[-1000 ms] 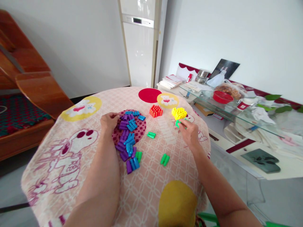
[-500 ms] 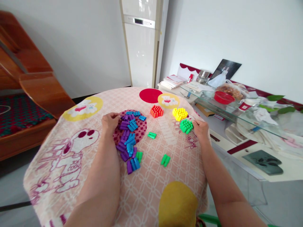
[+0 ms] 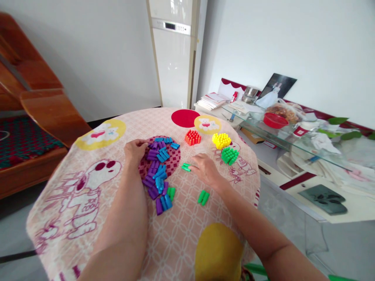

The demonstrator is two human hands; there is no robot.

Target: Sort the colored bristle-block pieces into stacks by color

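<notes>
My left hand rests at the far-left edge of a loose pile of purple pieces and blue pieces, its fingers curled together beside the purple ones. Whether something is pinched there is hidden. My right hand reaches over the middle of the table, fingers apart, thumb at a small green tube-like piece. More green pieces lie nearer me, and another green one is beside the pile. Upright clusters stand farther back: red, yellow and green.
A patterned pink cloth covers the round table. To the right, a glass shelf carries a red bowl, papers and a paper cup. A wooden chair is at the left, and a tall white cabinet-like unit stands behind.
My right hand has moved left from the upright green cluster to the small green piece in the middle. The cluster stays standing. My left hand has hardly moved.
</notes>
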